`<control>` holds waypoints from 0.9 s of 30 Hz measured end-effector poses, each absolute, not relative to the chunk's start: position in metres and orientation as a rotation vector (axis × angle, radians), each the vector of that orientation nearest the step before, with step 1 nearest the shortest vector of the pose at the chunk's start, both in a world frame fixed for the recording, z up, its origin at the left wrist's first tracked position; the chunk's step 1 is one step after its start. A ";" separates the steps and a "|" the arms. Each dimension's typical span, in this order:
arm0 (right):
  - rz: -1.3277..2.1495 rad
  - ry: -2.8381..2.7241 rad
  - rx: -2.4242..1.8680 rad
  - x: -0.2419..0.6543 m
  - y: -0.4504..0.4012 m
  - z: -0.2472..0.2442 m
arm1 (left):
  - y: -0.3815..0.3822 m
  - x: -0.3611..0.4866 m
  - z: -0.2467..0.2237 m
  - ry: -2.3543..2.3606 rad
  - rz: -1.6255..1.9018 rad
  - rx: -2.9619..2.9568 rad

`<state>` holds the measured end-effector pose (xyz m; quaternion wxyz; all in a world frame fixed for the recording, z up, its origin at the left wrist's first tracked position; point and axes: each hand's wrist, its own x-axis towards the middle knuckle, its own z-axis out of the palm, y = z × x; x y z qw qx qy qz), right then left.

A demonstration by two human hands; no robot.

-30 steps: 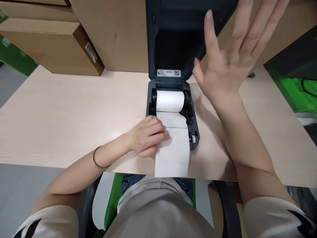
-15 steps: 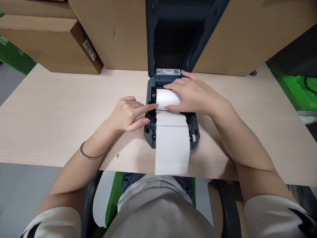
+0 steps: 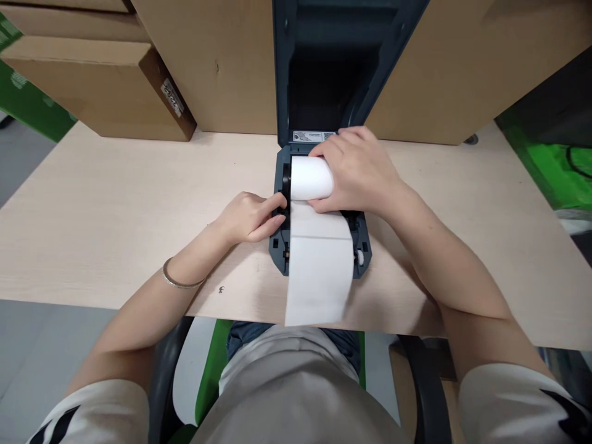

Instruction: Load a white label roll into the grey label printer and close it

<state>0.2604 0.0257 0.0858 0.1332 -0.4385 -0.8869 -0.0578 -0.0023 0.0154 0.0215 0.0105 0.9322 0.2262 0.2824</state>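
Note:
A dark blue-grey label printer (image 3: 281, 246) sits on the table with its lid (image 3: 283, 74) raised. Inside it is a white label roll (image 3: 311, 177), and a strip of labels (image 3: 319, 271) runs from it over the printer's front and past the table edge. My right hand (image 3: 363, 169) grips the roll at its right end, thumb at the front and fingers behind. At the printer's left inner edge, just left of the roll, is my left hand (image 3: 254, 216), its index finger and thumb apart, the other fingers curled; it holds nothing visible.
Behind the printer stands a large cardboard surface (image 3: 231, 68). A cardboard box (image 3: 106, 92) with a label lies at the back left of the pale wooden table (image 3: 115, 216). Green material (image 3: 559, 172) shows at the far right.
My right hand has closed further round the roll, which has shifted slightly up and shows more of its rounded side. My left index finger has drawn back from the roll. The strip's lower end has swung left.

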 end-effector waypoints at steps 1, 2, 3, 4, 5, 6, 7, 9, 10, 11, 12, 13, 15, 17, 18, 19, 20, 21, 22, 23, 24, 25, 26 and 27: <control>-0.191 -2.557 -1.296 0.261 0.023 0.092 | 0.016 -0.002 0.021 0.706 0.892 2.916; -0.212 -2.546 -1.322 0.263 0.019 0.099 | 0.016 -0.002 0.021 0.704 0.903 2.923; -0.230 -2.530 -1.341 0.266 0.016 0.107 | 0.016 -0.001 0.021 0.700 0.915 2.928; -0.239 -2.503 -1.350 0.271 0.013 0.114 | 0.016 -0.001 0.021 0.695 0.926 2.930; -0.238 -2.462 -1.351 0.277 0.011 0.121 | 0.016 -0.001 0.021 0.691 0.935 2.932; -0.236 -2.410 -1.350 0.284 0.009 0.128 | 0.016 0.000 0.021 0.691 0.941 2.933; -0.234 -2.351 -1.356 0.294 0.009 0.134 | 0.016 0.000 0.021 0.690 0.945 2.934; -0.233 -2.239 -1.408 0.316 0.011 0.144 | 0.016 0.000 0.021 0.680 0.958 2.931; -0.231 -2.201 -1.465 0.328 0.014 0.148 | 0.016 0.000 0.021 0.669 0.969 2.926; -0.225 -2.172 -1.546 0.339 0.017 0.150 | 0.016 0.001 0.021 0.656 0.982 2.921; -0.216 -2.144 -1.654 0.350 0.021 0.152 | 0.016 0.001 0.021 0.641 0.994 2.915; -0.196 -2.120 -1.776 0.360 0.026 0.153 | 0.016 0.001 0.020 0.634 1.003 2.911; -0.146 -2.074 -2.036 0.374 0.037 0.149 | 0.016 0.002 0.020 0.641 1.005 2.910; -0.071 -2.069 -2.262 0.383 0.050 0.138 | 0.016 0.002 0.020 0.661 0.998 2.912; -0.029 -2.081 -2.348 0.386 0.056 0.131 | 0.016 0.002 0.019 0.667 0.999 2.912; 0.019 -2.101 -2.417 0.387 0.062 0.123 | 0.016 0.002 0.019 0.668 0.999 2.910; 0.065 -2.122 -2.469 0.388 0.068 0.115 | 0.016 0.001 0.019 0.662 0.999 2.909; 0.110 -2.149 -2.494 0.389 0.073 0.108 | 0.016 0.001 0.019 0.658 0.997 2.908; 0.153 -2.171 -2.505 0.389 0.077 0.101 | 0.016 0.001 0.019 0.655 0.994 2.908; 0.194 -2.189 -2.506 0.389 0.081 0.095 | 0.016 0.001 0.019 0.656 0.989 2.909; 0.233 -2.206 -2.503 0.389 0.083 0.091 | 0.016 0.000 0.019 0.660 0.986 2.911; 0.265 -2.216 -2.500 0.388 0.085 0.088 | 0.016 0.000 0.019 0.666 0.985 2.913; 0.288 -2.220 -2.500 0.387 0.086 0.086 | 0.016 -0.001 0.018 0.672 0.984 2.915; 0.307 -2.225 -2.499 0.386 0.086 0.086 | 0.016 -0.001 0.018 0.678 0.981 2.917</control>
